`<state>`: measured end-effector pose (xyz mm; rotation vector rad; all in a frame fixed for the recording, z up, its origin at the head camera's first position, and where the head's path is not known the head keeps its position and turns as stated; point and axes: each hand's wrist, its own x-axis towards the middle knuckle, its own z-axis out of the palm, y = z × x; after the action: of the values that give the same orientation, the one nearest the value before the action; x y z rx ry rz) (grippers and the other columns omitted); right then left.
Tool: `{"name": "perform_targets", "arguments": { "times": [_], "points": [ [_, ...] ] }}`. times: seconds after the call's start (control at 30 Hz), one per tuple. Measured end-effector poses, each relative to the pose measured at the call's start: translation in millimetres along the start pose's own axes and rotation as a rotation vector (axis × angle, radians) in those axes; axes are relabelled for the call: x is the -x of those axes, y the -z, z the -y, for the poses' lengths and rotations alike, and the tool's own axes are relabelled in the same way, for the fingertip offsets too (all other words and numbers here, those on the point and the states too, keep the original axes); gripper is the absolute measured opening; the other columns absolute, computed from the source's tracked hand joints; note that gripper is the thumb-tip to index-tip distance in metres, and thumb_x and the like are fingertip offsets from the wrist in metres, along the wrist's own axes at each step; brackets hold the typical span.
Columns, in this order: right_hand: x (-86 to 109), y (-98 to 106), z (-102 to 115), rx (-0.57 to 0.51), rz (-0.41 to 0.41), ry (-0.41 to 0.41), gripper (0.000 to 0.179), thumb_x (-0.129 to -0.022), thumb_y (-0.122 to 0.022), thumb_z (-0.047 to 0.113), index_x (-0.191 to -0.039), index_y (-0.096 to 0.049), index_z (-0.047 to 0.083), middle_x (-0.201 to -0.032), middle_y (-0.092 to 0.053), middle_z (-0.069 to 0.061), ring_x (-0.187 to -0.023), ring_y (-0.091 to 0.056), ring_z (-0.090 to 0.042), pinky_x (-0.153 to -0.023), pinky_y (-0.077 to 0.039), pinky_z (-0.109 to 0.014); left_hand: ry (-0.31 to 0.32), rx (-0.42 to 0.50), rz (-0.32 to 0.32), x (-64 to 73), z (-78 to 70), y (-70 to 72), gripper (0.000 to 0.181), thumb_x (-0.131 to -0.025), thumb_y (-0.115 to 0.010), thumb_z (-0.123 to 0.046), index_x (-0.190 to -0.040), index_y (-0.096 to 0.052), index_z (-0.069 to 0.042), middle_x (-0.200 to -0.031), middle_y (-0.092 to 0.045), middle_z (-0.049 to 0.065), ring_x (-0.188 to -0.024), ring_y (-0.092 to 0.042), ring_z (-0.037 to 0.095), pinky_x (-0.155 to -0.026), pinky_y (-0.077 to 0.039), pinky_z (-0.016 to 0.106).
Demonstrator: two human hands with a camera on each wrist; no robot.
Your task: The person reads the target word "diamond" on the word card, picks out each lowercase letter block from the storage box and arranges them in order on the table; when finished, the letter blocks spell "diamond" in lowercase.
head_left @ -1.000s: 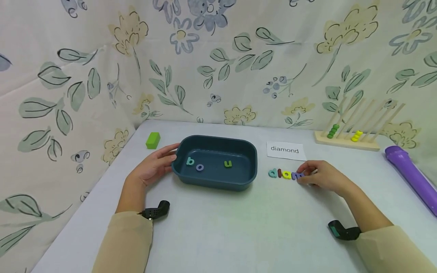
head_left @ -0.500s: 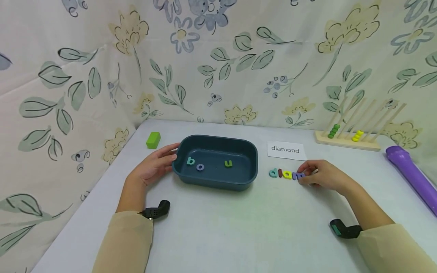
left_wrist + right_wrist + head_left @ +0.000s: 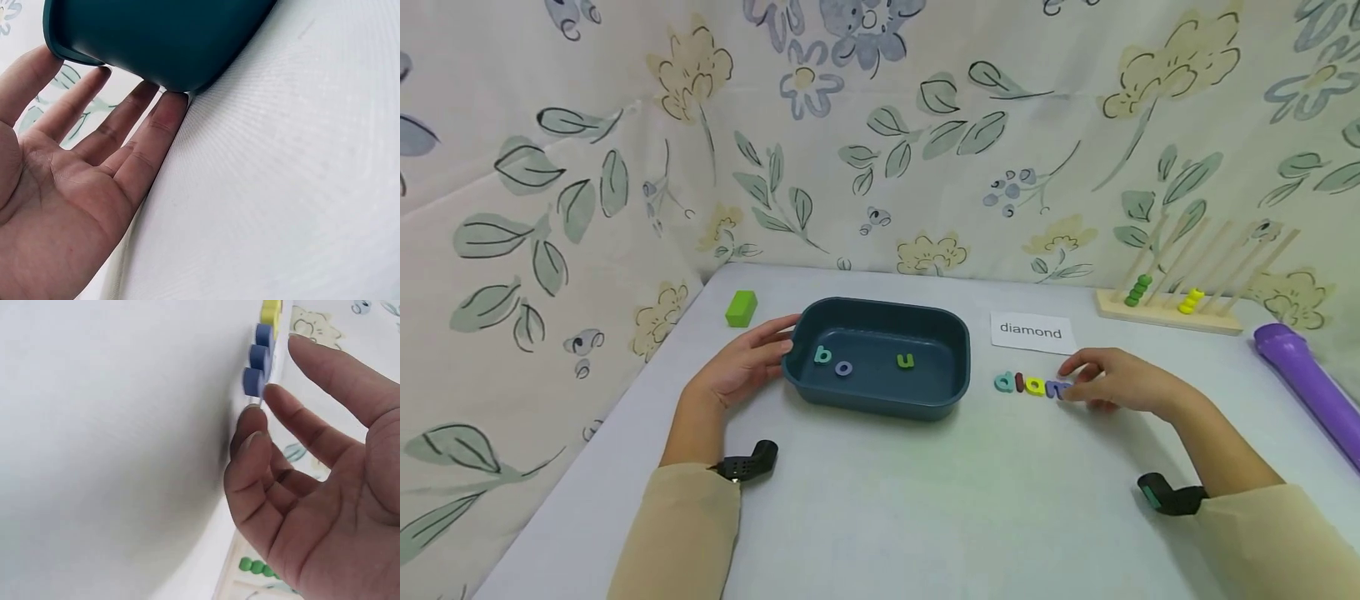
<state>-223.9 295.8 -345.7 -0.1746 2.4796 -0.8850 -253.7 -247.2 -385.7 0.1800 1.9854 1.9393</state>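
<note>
Blue foam letter m ends the short row of coloured foam letters lying on the white table, just below the white card printed "diamond". The right hand touches the m's right end with loosely spread fingertips, gripping nothing; half a second ago those fingers were bunched closer over the letter. The left hand has not moved, its straight fingers resting against the left wall of the dark teal plastic tub. Inside the tub lie a teal letter b, a lilac letter o and a green letter u.
</note>
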Motion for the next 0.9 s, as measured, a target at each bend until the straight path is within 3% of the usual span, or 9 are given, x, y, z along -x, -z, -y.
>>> {"name": "perform_targets", "arguments": {
  "times": [0.37, 0.6, 0.9],
  "points": [
    [6.2, 21, 15, 0.091, -0.041, 0.045, 0.053, -0.102, -0.064, 0.036, -0.140, -0.052, 0.001, -0.125, -0.062, -0.018, -0.098, -0.059, -0.025, -0.076, -0.055, -0.035, -0.007, -0.014, -0.002, 0.1, -0.6, 0.7, 0.059, -0.106, -0.060, -0.021, -0.160, -0.039, -0.019, -0.164, -0.038, 0.011, -0.130, -0.056, 0.019, -0.098, -0.054, 0.025],
    [11.3, 25, 25, 0.100, -0.090, 0.082, 0.053, -0.101, -0.065, 0.039, -0.139, -0.055, 0.003, -0.126, -0.063, -0.016, -0.100, -0.062, -0.026, -0.077, -0.055, -0.035, 0.005, 0.001, -0.005, -0.1, 1.6, 1.3, 0.061, -0.104, -0.062, -0.024, -0.161, -0.038, -0.029, -0.168, -0.032, 0.008, -0.143, -0.046, 0.029, -0.098, -0.054, 0.025],
    [13.7, 38, 46, 0.130, -0.173, 0.131, 0.046, -0.101, -0.065, 0.041, -0.135, -0.059, 0.010, -0.128, -0.061, -0.015, -0.096, -0.064, -0.027, -0.077, -0.053, -0.036, 0.003, 0.002, -0.004, 0.4, 1.5, 0.6, 0.061, -0.105, -0.061, -0.023, -0.161, -0.039, -0.028, -0.167, -0.034, 0.007, -0.143, -0.046, 0.028, -0.099, -0.054, 0.025]
  ]
}}
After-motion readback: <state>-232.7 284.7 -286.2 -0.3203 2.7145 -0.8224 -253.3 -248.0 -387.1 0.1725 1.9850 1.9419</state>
